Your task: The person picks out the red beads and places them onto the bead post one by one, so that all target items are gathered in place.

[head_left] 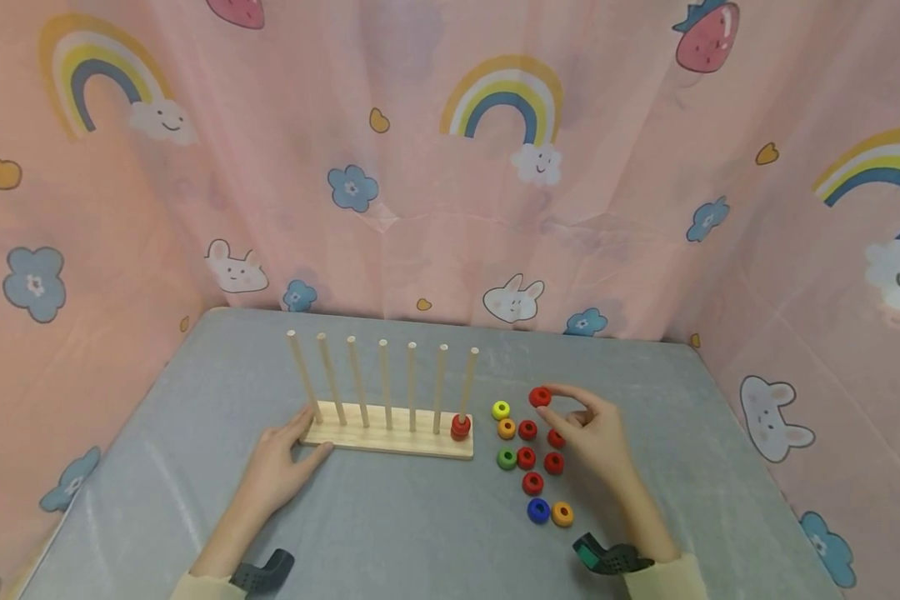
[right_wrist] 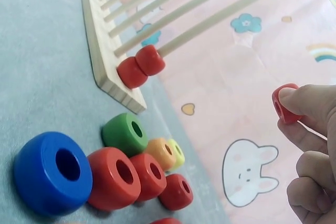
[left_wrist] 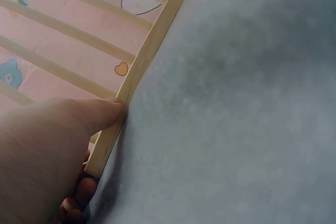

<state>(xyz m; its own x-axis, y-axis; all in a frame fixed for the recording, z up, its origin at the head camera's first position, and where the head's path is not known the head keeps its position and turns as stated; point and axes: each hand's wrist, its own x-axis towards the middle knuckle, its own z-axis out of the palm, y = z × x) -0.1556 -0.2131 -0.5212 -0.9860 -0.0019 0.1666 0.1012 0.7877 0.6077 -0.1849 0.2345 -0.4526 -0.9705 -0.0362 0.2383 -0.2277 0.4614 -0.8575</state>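
Observation:
A wooden base (head_left: pixel 390 429) carries a row of upright pegs, and red beads (right_wrist: pixel 134 73) are stacked on the peg at its right end. The left hand (head_left: pixel 277 467) grips the base's left end, its thumb (left_wrist: pixel 107 114) along the front edge in the left wrist view. Right of the base, the right hand (head_left: pixel 596 433) holds a red bead (head_left: pixel 540 397) pinched between thumb and finger, raised above the loose beads. In the right wrist view that pinched bead (right_wrist: pixel 286 103) appears at the right, clear of the others.
Loose beads lie right of the base: several red (head_left: pixel 532 483), one yellow (head_left: pixel 501 409), one green (head_left: pixel 506 458), a blue (head_left: pixel 538 510) and two orange (head_left: pixel 562 513). A pink patterned curtain (head_left: pixel 420 250) surrounds the grey table (head_left: pixel 390 525) at the back and sides.

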